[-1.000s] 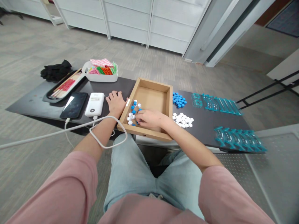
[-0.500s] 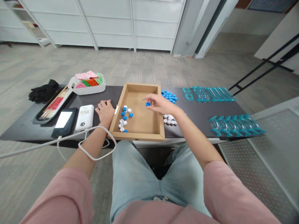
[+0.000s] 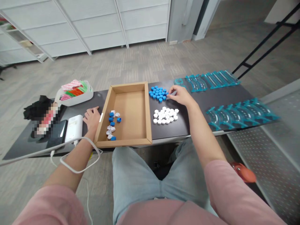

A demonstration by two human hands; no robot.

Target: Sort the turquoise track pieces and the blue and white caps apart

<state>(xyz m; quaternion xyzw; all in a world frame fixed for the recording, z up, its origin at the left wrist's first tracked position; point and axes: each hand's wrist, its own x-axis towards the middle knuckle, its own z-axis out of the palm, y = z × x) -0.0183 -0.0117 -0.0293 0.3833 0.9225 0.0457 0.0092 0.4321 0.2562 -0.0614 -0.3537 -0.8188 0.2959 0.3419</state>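
Observation:
My left hand (image 3: pixel 92 118) lies on the tabletop with its fingers apart, against the left side of a shallow cardboard box (image 3: pixel 149 126). Inside the box, along its left side, are several loose blue pieces (image 3: pixel 112 124) and white pieces (image 3: pixel 109 132). To the right of the box my right hand (image 3: pixel 179 94) has thumb and forefinger pinched at a blue hexagonal piece on the right edge of a cluster of blue hexagonal pieces (image 3: pixel 157 92). Nearer me lies a group of white hexagonal pieces (image 3: pixel 167 116).
Clear-and-teal plastic parts (image 3: pixel 241 115) lie in rows at the right. On the left stand a white basket (image 3: pixel 81 98) of colourful items, a white power bank (image 3: pixel 74 128) and a dark phone (image 3: pixel 57 134). A white cable (image 3: pixel 70 167) loops over my left forearm.
My right hand has moved right, from above the box, where it held a blue piece, to the blue cluster. My left hand stays beside the box. The camera view has shifted.

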